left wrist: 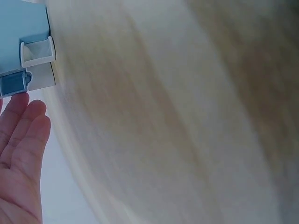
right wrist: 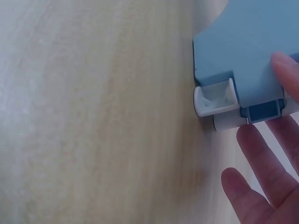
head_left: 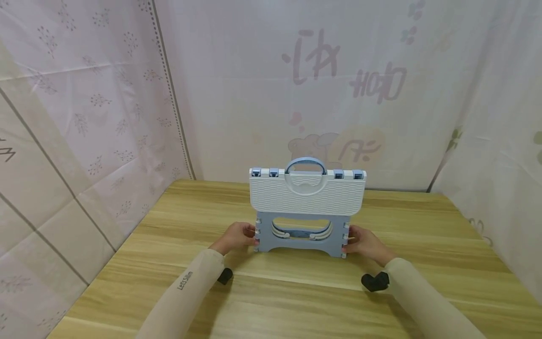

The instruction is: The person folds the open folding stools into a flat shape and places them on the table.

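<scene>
A blue and white folding step stool (head_left: pixel 307 193) stands upright and folded flat on the wooden table. Its white textured panel hangs over the upper half, with a blue carrying handle (head_left: pixel 306 161) arched on top. My left hand (head_left: pixel 238 237) grips the stool's left side edge low down; the left wrist view shows fingertips (left wrist: pixel 33 109) at the blue and white hinge end. At the opposite edge, my right hand (head_left: pixel 367 243) pinches the stool. In the right wrist view the thumb lies on the blue face and the other fingers (right wrist: pixel 261 154) reach along the edge.
The wood-grain table (head_left: pixel 292 301) extends around the stool on every side. Pale printed curtains (head_left: pixel 237 94) hang behind it and along both sides. Black wrist mounts (head_left: pixel 375 282) stick out from the beige sleeves close above the tabletop.
</scene>
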Tool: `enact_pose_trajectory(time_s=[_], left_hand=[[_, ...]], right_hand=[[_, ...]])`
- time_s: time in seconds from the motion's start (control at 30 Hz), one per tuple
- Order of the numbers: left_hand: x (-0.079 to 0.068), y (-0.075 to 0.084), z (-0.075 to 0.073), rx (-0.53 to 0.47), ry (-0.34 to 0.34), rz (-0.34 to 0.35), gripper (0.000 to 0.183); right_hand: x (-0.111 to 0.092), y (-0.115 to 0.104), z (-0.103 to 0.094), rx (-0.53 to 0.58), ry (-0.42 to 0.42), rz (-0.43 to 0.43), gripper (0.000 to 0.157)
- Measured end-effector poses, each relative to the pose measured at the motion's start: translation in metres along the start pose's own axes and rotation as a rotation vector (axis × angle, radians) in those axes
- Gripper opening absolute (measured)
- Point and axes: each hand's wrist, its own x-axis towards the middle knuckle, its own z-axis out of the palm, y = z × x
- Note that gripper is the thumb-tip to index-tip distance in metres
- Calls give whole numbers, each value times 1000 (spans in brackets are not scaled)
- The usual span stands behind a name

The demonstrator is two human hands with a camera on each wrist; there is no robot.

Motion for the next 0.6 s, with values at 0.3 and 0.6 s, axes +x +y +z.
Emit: enact_pose_trajectory(time_s=[0.3, 0.6], left_hand=[[-1, 1, 1, 20, 20, -17, 33], [-1, 0, 0, 5, 11, -13, 35]], right_hand=[[-1, 0, 1, 8, 10, -36, 58], [-1, 1, 2, 0, 28, -54, 57]])
